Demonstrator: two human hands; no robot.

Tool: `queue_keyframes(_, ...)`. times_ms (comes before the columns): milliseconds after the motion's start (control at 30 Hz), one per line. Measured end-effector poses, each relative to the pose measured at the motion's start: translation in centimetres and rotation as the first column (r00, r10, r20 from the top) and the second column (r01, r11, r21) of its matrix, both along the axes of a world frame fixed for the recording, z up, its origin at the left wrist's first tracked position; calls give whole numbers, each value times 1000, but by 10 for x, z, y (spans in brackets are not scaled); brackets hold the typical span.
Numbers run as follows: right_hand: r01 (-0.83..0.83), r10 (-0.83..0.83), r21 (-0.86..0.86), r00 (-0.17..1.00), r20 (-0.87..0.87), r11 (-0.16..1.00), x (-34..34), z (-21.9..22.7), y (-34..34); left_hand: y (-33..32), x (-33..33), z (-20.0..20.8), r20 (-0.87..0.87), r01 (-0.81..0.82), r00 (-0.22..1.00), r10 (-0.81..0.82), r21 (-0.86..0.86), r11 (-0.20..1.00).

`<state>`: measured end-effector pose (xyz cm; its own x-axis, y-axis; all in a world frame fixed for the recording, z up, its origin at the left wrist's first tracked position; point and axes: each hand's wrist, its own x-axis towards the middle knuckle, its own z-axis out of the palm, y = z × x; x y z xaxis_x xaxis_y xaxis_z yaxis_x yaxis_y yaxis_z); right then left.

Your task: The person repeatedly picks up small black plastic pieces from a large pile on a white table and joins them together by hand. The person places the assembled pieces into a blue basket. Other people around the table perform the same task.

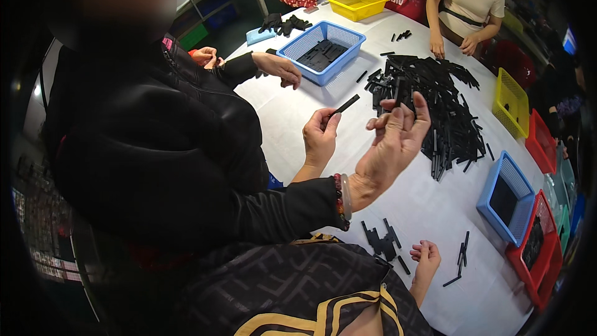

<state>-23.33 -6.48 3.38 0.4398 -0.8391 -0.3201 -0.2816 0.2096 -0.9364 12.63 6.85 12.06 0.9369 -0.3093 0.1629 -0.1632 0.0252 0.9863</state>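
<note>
Head view: black strip (348,103) in left hand (319,140), gripped near one end between thumb and fingertips. Strip is thin, straight, narrow, matte-looking, tilted with its free end up and to the right; it's off the table (457,211), over the white surface left of the big pile (429,106) of similar black strips. Fine detail too small to tell.

Right hand (426,260) low by the near side, fingers loosely curled, between a small cluster of strips (381,242) on its left and a few loose strips (461,261) on its right; can't tell if it holds anything.

In the way: a co-worker's black sleeve (292,208) crosses in front of the left forearm, hiding most of it. That co-worker's raised hand (388,158) pinches another strip, blocking part of the pile's near-left edge.

Around: blue basket (336,74) with strips at upper left, yellow basket (364,12) beyond it, second blue basket (495,223) beside a red basket (547,277) on the right. More people stand across the table.
</note>
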Motion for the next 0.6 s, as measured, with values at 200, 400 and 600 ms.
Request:
queue_keyframes(200,9,-8,-12,1000,23,1000,-7,-3,0,-8,0,-12,-9,-78,997,78,-124,989)
queue_keyframes(400,42,-42,10,999,9,999,-2,3,3,15,-50,-61,-22,11,1000,-8,145,989)
queue_keyframes(600,16,-16,-12,1000,14,1000,-2,-5,3,4,-33,-51,4,-44,999,44,-5,999)
